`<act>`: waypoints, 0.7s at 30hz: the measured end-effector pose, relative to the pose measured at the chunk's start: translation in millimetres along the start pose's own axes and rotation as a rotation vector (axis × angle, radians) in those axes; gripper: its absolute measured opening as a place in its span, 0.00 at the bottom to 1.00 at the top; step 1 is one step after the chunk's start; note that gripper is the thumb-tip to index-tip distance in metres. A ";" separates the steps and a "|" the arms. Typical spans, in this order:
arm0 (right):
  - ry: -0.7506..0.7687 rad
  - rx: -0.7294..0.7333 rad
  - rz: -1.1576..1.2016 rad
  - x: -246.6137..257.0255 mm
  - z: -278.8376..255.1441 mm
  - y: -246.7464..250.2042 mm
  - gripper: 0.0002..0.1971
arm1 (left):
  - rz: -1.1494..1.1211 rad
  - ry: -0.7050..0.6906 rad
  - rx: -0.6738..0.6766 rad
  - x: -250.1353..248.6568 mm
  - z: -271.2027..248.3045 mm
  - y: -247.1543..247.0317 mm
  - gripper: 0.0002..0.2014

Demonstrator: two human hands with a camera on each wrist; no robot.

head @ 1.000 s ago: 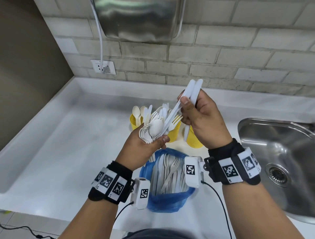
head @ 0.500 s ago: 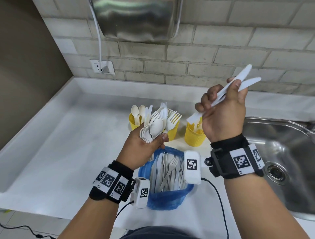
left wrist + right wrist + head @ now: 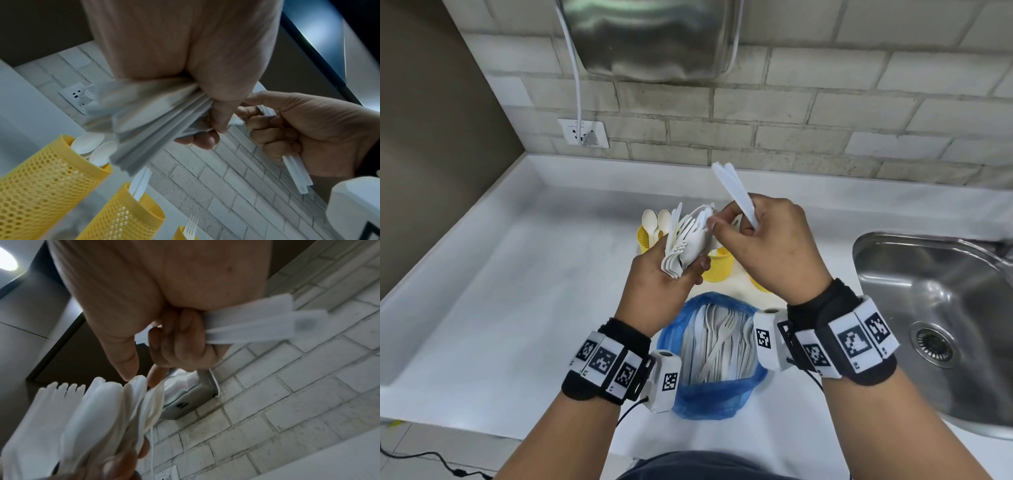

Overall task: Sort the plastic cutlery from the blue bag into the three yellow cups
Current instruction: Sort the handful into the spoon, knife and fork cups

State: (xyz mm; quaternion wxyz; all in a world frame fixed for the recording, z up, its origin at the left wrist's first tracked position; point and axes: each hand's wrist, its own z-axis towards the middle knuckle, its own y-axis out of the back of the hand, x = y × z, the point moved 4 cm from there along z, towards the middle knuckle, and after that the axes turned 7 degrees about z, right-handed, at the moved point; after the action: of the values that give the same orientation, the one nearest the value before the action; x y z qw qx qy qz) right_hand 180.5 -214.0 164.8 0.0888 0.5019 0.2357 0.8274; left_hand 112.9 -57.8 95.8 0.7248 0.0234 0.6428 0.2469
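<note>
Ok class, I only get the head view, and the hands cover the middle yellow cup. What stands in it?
Observer: The left wrist view shows knives standing in the middle cup.
Operator: And the cup nearest the sink?
Observer: A fork sticks up out of that third cup.
Operator: How does the right hand grip?
Observer: From below, the right hand curls its fingers round the held knives, thumb pointing at the bundle.

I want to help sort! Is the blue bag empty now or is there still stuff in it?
Not empty. The blue bag lies open on the counter, and white forks and other cutlery still fill it.
</note>
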 end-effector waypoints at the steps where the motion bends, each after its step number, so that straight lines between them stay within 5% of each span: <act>1: 0.007 0.003 -0.009 1.4 0.5 -0.7 0.10 | 0.004 -0.005 0.000 -0.2 0.6 0.2 0.12; 21: 0.014 -0.054 0.055 1.8 3.3 -10.1 0.04 | 0.086 -0.083 -0.013 -3.2 3.4 1.8 0.19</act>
State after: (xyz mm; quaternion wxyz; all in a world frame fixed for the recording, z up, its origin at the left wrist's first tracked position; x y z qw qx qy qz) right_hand 181.6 -203.5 162.7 0.0780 0.4996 0.2003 0.8392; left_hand 115.3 -56.5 100.0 0.7396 0.0566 0.6092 0.2807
